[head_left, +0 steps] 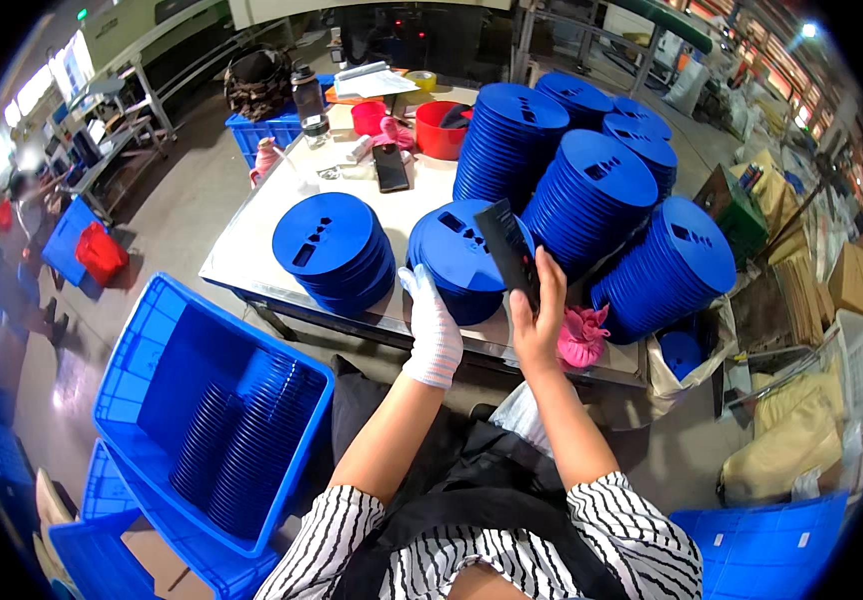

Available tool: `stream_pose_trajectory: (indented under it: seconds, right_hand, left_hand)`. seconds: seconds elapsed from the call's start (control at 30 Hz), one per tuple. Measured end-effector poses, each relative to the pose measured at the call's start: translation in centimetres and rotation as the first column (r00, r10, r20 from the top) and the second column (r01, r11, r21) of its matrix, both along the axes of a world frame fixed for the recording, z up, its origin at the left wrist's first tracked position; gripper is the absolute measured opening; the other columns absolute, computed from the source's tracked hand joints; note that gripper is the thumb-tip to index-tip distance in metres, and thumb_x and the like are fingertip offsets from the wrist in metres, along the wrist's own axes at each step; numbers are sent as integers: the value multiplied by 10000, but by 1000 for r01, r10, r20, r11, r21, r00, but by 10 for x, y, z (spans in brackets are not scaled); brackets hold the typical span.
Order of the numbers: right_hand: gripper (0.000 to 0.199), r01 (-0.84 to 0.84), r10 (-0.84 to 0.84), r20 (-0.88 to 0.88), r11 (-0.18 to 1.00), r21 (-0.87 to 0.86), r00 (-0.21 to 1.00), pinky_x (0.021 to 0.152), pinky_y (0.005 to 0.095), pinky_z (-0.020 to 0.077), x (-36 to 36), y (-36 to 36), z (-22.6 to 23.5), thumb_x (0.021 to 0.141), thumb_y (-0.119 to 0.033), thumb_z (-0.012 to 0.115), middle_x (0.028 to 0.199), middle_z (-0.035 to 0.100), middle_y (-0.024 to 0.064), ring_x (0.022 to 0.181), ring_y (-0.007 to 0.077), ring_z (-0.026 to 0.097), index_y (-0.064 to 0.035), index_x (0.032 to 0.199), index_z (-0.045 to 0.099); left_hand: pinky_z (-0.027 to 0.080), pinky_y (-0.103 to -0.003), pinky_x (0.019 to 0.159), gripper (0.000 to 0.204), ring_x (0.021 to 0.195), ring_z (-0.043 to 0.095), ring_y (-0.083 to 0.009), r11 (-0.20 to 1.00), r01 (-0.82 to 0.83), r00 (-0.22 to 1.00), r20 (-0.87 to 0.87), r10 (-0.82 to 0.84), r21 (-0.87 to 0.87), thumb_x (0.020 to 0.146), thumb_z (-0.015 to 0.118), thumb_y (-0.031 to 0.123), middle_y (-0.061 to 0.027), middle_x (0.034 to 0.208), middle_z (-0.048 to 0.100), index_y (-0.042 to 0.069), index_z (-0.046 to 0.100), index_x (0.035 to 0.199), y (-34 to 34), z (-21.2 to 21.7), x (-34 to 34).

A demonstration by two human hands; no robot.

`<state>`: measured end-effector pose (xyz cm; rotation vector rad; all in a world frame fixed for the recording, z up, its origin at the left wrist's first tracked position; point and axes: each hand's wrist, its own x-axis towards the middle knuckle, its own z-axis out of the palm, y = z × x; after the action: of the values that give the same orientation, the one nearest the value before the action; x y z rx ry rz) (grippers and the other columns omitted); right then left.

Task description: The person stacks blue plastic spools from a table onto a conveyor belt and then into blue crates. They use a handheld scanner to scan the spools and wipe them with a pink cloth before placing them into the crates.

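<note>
My left hand (434, 335), in a white knit glove, rests with its fingers stretched out against the near left side of a short stack of blue slotted discs (457, 250). My bare right hand (540, 318) is closed on a flat black rectangular object (508, 252), tilted upright over the right edge of that stack. I cannot make out its exact kind. Just left stands another short stack of blue discs (327, 245). Taller stacks of the same discs (592, 195) crowd the table's right side. A pink cloth bundle (583, 337) sits beside my right wrist.
The white table (252, 240) also bears a phone (390, 168), a red container (440, 130), a bottle (309, 100) and papers (377, 82). At lower left, a blue crate (142, 390) holds rows of discs. A bag (717, 360) hangs by the table's right corner.
</note>
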<state>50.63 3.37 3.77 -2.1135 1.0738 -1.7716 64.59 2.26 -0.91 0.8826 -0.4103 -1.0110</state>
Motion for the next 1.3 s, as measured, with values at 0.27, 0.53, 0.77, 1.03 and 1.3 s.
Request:
stream_pose_trajectory:
  seconds: [0.27, 0.53, 0.77, 1.03, 1.3]
  right_hand:
    - [727, -624, 633, 57, 739, 254, 772, 1060, 413, 371, 85, 70, -9, 925, -503, 574, 1378, 474, 191, 1280, 306, 459, 5, 1409, 383]
    - [685, -652, 729, -130, 666, 363, 673, 1108, 411, 320, 164, 81, -48, 950, -493, 518, 1476, 360, 208, 1363, 364, 369, -39, 1434, 351]
    - [332, -411, 384, 237, 476, 777, 892, 960, 323, 461, 53, 76, -107, 982, -272, 565, 1182, 646, 86, 1113, 190, 606, -58, 1233, 595]
    - [684, -551, -239, 744, 540, 636, 624, 1070, 394, 326, -18, 0, -102, 958, -592, 445, 1421, 427, 120, 1277, 213, 415, -119, 1441, 341]
    - [797, -641, -210, 806, 511, 573, 554, 986, 354, 394, -15, -77, -92, 856, -766, 413, 1328, 540, 20, 1200, 202, 496, -169, 1382, 466]
  left_hand:
    - [344, -394, 1108, 809, 1308, 431, -240, 933, 95, 995, -8, -104, -346, 902, 594, 529, -106, 1456, 400, 50, 292, 1480, 132, 28, 40]
    - [429, -317, 976, 702, 1100, 525, -191, 897, -436, 875, 199, 441, -75, 898, 666, 195, -112, 1250, 524, 37, 281, 1463, 121, 13, 191]
    - [419, -345, 1005, 935, 1152, 560, -301, 828, -467, 405, 908, -111, 309, 722, 813, 258, -231, 1274, 571, -38, 308, 1452, 8, -26, 352]
    - [289, -389, 1125, 962, 1359, 369, -360, 764, -537, 264, 932, -249, 357, 760, 762, 340, -227, 1450, 418, 22, 235, 1500, -44, -64, 398]
    - [445, -384, 1001, 354, 1164, 557, -280, 853, -390, 185, 878, 442, -347, 1011, 420, 147, -210, 1311, 524, -63, 532, 1273, 86, -10, 208]
